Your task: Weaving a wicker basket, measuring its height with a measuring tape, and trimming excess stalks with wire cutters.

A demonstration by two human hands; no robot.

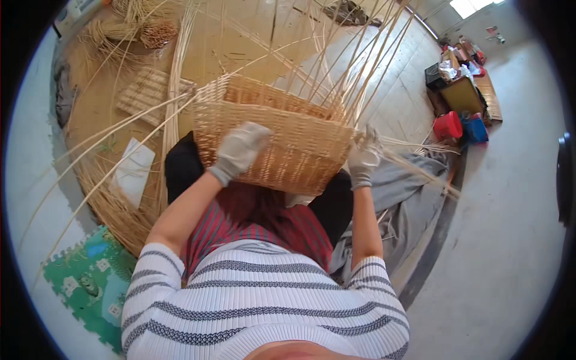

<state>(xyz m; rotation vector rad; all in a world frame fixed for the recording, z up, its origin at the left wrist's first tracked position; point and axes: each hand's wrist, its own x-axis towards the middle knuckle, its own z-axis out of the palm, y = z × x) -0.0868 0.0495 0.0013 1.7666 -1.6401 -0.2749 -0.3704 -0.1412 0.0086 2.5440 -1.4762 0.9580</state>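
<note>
A woven wicker basket [273, 150] sits tilted across my lap, with long loose reeds [360, 66] rising from its upper edge and others trailing sideways. My left hand [240, 147], in a pale glove, rests against the basket's front wall with blurred, curled fingers; whether they hold anything is hidden. At the basket's right end, my right hand [365, 155], also gloved, has its fingers closed on pale reeds beside the corner. Black trousers and a red striped cloth show beneath the basket.
Reed bundles [156, 33] and a woven panel [141, 99] lie at upper left, near a white sheet [133, 171]. A green foam mat [84, 276] is at lower left. Grey cloth [408, 192] lies right of me; boxes [453, 96] and red and blue containers [447, 125] stand beyond.
</note>
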